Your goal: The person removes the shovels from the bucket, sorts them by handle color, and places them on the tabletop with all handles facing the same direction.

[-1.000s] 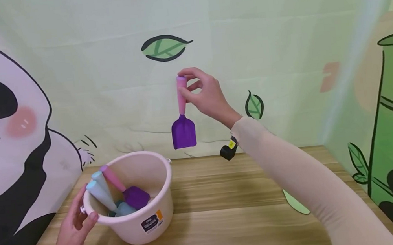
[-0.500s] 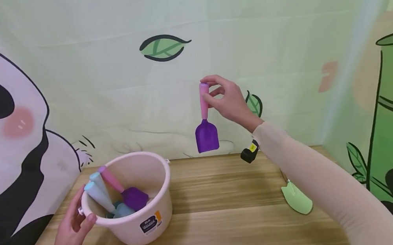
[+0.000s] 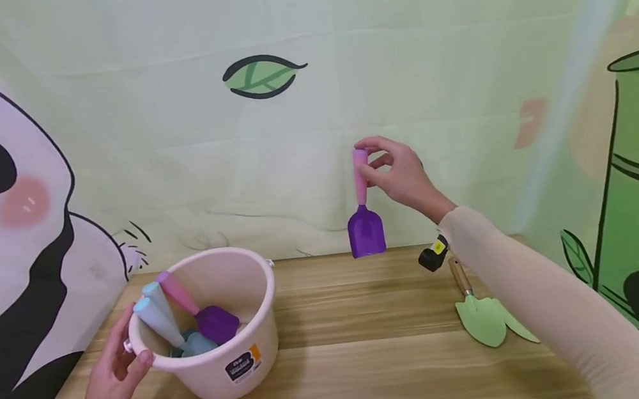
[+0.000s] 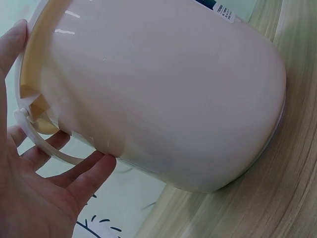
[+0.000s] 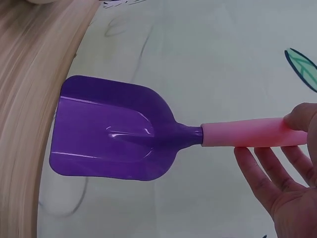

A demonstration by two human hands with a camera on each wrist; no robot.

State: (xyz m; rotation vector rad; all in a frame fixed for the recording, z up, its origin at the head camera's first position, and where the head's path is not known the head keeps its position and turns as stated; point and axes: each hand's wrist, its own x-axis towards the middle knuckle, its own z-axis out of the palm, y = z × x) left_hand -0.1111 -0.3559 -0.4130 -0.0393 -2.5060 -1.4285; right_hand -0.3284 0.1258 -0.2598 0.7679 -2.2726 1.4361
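Head view: pinching purple shovel (image 3: pixel 365 228) by pink handle (image 3: pixel 361 190) in right hand (image 3: pixel 402 177), blade-down, off counter (image 3: pixel 354 324) near back edge; gripping bucket (image 3: pixel 208 376) near left edge with left hand (image 3: pixel 108 382). Left-wrist view: pressing fingertips (image 4: pixel 110 161) against bucket's wall. Right-wrist view: clasping pink handle toward its end.

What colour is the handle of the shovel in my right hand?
Pink: the handle shows best in the right wrist view.

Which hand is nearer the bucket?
Left: the left hand grips the bucket at its rim; the right hand is off to its right, higher up, holding a purple shovel.
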